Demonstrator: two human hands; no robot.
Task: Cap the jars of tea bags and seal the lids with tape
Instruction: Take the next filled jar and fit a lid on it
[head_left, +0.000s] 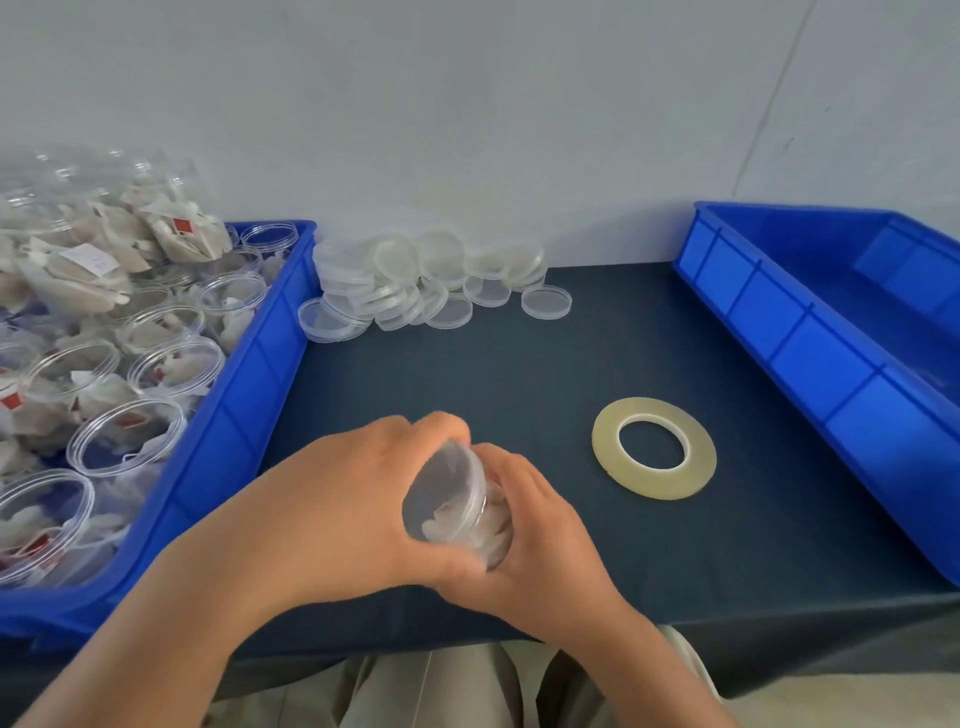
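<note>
Fig.: capping stage, clock bearings taken from the held jar. At 9–10 o'clock, left blue bin (244, 395) holds open jars (127, 436) w/ tea bags, heaped within easy reach of the left side, presumably the uncapped stock. At 12 o'clock, loose pile of clear lids (415, 280) on the dark tabletop (519, 374), against the wall. Centre: left hand (332, 499), fingers curled over the lid (441, 499), and right hand (540, 530), wrapped round the body of the jar (496, 525). The jar is lifted near the front edge and tipped w/ its lid end toward the camera; this split grip prob. lets one hand seat the lid while the other braces the body. Whether the lid is fully seated cannot be told (blur, fingers over the rim). At 3 o'clock, tape roll (653, 448) lies flat, apart from the right hand, untouched, so sealing is judged not yet begun. At 2 o'clock, right blue bin (810, 332), likely for finished jars. Nothing lies between the hands and the tape; both hands are occupied, so one must let go to fetch it.
</note>
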